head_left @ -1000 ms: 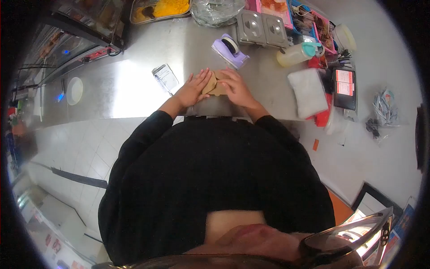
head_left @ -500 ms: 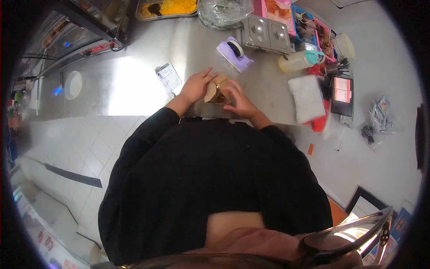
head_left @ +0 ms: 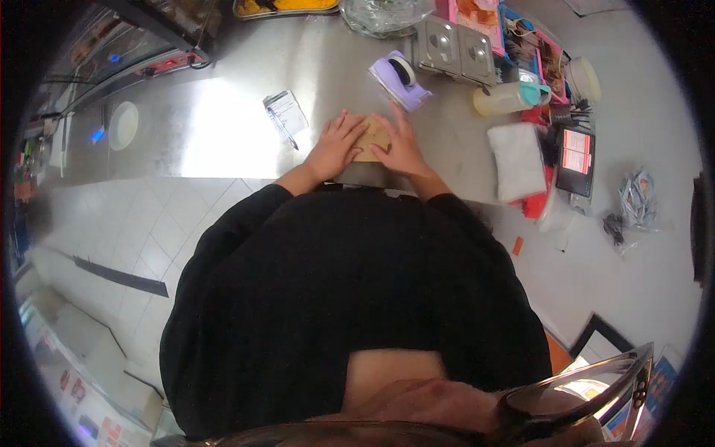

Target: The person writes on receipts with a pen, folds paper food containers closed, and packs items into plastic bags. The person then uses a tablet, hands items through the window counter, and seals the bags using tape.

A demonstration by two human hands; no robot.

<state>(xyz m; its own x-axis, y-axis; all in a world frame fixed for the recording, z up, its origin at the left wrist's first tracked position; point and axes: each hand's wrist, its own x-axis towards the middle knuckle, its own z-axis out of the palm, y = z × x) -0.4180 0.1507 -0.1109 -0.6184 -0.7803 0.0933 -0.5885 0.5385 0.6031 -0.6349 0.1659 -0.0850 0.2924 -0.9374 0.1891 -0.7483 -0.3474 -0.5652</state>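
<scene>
Here, the left hand [head_left: 333,151] and right hand [head_left: 404,153], fingers outstretched, touch a brown box [head_left: 375,136] from either side, gripping nothing.

Tape dispenser [head_left: 400,83] obstacle beyond right hand [head_left: 404,152]

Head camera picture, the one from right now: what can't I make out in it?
All in the head view:
Brown cardboard piece: parts of its sides are hidden by the left hand and right hand; its underside faces away.
Paper slip: any writing is too small and blurred to read.
Tray: its far part is cut off by the top edge.
Metal lids: they hide whatever is beneath.
</scene>
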